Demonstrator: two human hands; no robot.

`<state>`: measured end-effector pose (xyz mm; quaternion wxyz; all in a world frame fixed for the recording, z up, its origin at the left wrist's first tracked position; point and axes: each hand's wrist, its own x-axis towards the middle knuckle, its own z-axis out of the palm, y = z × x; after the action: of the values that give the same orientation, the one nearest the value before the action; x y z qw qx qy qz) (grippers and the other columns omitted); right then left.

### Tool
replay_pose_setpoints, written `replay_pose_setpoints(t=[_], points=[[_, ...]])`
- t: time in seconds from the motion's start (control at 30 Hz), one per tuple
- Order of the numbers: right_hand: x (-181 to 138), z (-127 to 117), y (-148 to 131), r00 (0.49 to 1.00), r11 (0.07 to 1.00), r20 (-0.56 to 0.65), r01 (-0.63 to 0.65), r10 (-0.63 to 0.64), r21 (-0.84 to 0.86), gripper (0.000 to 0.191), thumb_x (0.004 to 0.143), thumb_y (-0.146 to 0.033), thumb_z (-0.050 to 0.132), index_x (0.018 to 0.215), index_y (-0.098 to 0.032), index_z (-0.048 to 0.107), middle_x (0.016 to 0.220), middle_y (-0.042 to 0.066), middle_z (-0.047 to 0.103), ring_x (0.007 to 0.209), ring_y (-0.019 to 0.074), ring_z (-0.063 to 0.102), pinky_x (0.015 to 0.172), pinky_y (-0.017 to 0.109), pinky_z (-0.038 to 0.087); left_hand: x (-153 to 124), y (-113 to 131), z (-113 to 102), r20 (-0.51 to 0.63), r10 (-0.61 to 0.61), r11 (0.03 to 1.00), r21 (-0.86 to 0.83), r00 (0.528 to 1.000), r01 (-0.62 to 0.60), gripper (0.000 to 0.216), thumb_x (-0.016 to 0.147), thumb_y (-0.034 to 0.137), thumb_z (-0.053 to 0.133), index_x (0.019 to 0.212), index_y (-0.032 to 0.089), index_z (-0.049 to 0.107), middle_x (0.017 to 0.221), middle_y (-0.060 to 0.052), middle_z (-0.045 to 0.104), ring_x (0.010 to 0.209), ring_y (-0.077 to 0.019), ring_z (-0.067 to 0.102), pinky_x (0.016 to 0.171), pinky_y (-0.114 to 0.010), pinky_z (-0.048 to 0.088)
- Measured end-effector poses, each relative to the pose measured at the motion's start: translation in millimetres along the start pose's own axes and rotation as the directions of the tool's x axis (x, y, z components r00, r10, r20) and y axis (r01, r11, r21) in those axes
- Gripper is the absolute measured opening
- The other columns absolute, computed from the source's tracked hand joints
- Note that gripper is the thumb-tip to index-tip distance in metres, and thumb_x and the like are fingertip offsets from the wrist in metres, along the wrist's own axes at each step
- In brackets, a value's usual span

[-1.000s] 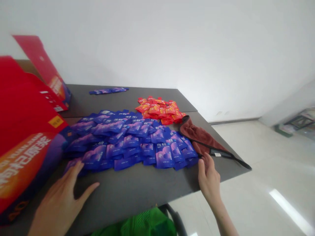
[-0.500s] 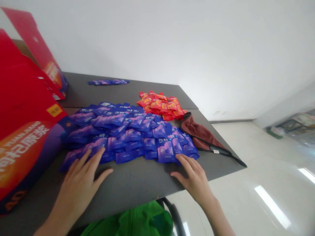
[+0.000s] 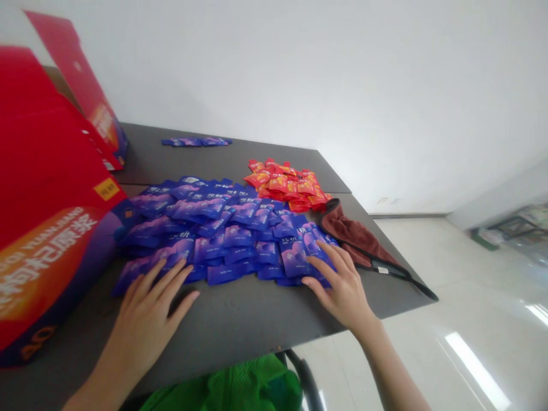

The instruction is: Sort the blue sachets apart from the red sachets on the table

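Note:
A wide heap of blue sachets (image 3: 222,228) covers the middle of the dark grey table (image 3: 240,325). My left hand (image 3: 149,308) lies flat on the table, fingers spread, its fingertips touching the heap's near left edge. My right hand (image 3: 342,285) rests palm down on the sachets at the heap's near right corner, fingers apart. Neither hand holds anything. Behind the blue heap lies a smaller pile of orange-red sachets (image 3: 289,185).
A large red and purple printed carton (image 3: 47,217) stands at the left, its flap raised. A brown cloth (image 3: 355,240) with a black strap lies at the table's right edge. A few blue sachets (image 3: 194,141) lie at the far side. Green fabric (image 3: 231,388) shows below the near edge.
My right hand has moved left from the brown cloth onto the heap's right corner. My left hand has slid forward until its fingertips touch the sachets.

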<state>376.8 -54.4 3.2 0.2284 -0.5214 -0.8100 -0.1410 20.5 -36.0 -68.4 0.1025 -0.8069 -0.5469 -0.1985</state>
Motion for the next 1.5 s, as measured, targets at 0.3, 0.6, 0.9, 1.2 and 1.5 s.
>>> replay_pose_setpoints(t=[0.3, 0.6, 0.9, 1.2, 1.5], points=[[46.3, 51.1, 3.9, 0.907, 0.998, 0.416, -0.063, 0.068, -0.025, 0.070, 0.100, -0.054, 0.021, 0.153, -0.008, 0.018, 0.158, 0.026, 0.012, 0.148, 0.0335, 0.010, 0.116, 0.059, 0.018, -0.5, -2.8, 3.3, -0.042, 0.031, 0.999, -0.025, 0.999, -0.032, 0.061, 0.099, 0.055, 0.021, 0.127, 0.012, 0.054, 0.133, -0.012, 0.057, 0.130, -0.0347, 0.043, 0.102, -0.056, 0.039], [44.0, 41.3, 8.8, 0.960, 0.973, 0.281, -0.069, 0.004, 0.221, 0.070, 0.100, -0.053, 0.011, 0.151, -0.009, 0.026, 0.156, 0.023, 0.024, 0.147, 0.0315, 0.020, 0.115, 0.060, 0.021, -0.4, -2.7, 1.3, -0.051, -0.003, 0.997, -0.081, 0.999, -0.002, 0.055, 0.098, 0.055, 0.025, 0.128, 0.019, 0.053, 0.136, -0.010, 0.054, 0.132, -0.0333, 0.043, 0.105, -0.056, 0.038], [-34.9, -4.7, 41.1, 0.711, 0.661, -0.031, -0.636, 0.703, 0.399, 0.049, 0.086, -0.054, 0.056, 0.117, -0.017, 0.060, 0.108, 0.013, 0.069, 0.095, 0.0256, 0.068, 0.083, 0.041, 0.055, -11.6, -9.9, -23.7, 0.056, -0.316, 0.945, -0.074, 0.947, 0.320, 0.078, 0.088, 0.072, 0.023, 0.141, 0.016, 0.037, 0.135, -0.018, 0.051, 0.129, -0.0417, 0.044, 0.105, -0.062, 0.040], [-83.0, 22.7, 17.2, 0.556, 0.555, -0.035, -0.819, 0.830, 0.145, 0.066, 0.091, -0.059, 0.031, 0.129, -0.011, 0.057, 0.119, 0.018, 0.066, 0.107, 0.0319, 0.064, 0.088, 0.047, 0.050, -8.8, -10.6, -24.5, 0.055, -0.335, 0.942, 0.037, 0.941, 0.333, 0.085, 0.091, 0.071, 0.015, 0.133, 0.006, 0.049, 0.133, -0.021, 0.054, 0.124, -0.0360, 0.050, 0.101, -0.051, 0.044], [-63.7, 32.8, 15.9, 0.812, 0.804, -0.058, -0.583, 0.581, -0.116, 0.053, 0.096, -0.043, 0.034, 0.127, -0.008, 0.059, 0.108, 0.019, 0.070, 0.102, 0.0303, 0.065, 0.086, 0.045, 0.053, 0.9, -11.9, -28.1, 0.040, -0.336, 0.939, 0.090, 0.941, 0.332, 0.059, 0.097, 0.051, 0.023, 0.123, 0.013, 0.060, 0.117, -0.015, 0.065, 0.110, -0.0318, 0.060, 0.089, -0.045, 0.051]])
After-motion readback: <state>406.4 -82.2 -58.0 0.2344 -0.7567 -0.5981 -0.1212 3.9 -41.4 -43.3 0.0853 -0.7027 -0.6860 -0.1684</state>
